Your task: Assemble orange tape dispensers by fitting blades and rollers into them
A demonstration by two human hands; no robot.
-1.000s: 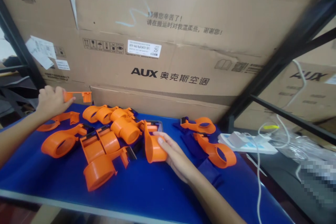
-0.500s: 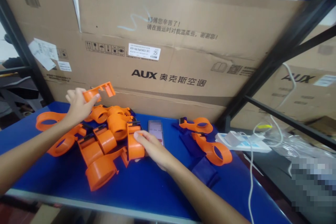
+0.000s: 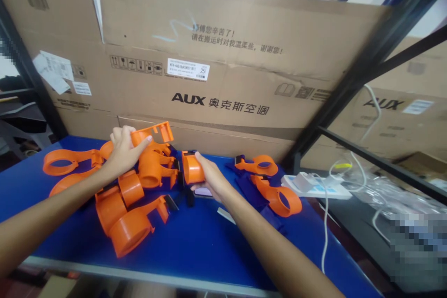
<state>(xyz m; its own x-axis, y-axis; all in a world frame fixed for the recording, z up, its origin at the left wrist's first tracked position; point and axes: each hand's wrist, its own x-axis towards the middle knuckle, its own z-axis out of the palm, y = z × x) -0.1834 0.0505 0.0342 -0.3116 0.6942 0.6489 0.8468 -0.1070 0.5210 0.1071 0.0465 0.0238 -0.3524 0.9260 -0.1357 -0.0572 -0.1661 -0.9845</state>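
Note:
My left hand (image 3: 123,151) is closed on an orange tape dispenser (image 3: 162,131), held above the pile with its open frame end pointing right. My right hand (image 3: 211,174) grips a second orange tape dispenser (image 3: 193,170) by its round side; a black strip runs along its top. Below and between my hands lies a heap of similar orange dispensers (image 3: 131,233), some with black end pieces. A phone (image 3: 203,192) lies on the blue tabletop (image 3: 195,251), partly hidden behind my right hand.
Two more orange dispensers (image 3: 285,201) rest on dark blue cloth pieces (image 3: 253,191) at the right. A white power strip (image 3: 316,186) with cables sits at the table's right edge. Large cardboard boxes (image 3: 223,79) stand behind, beside a black metal frame (image 3: 342,88).
My left hand has moved right and slightly down with its dispenser. My right hand has lifted its dispenser away from the heap, up and to the right, covering more of the phone.

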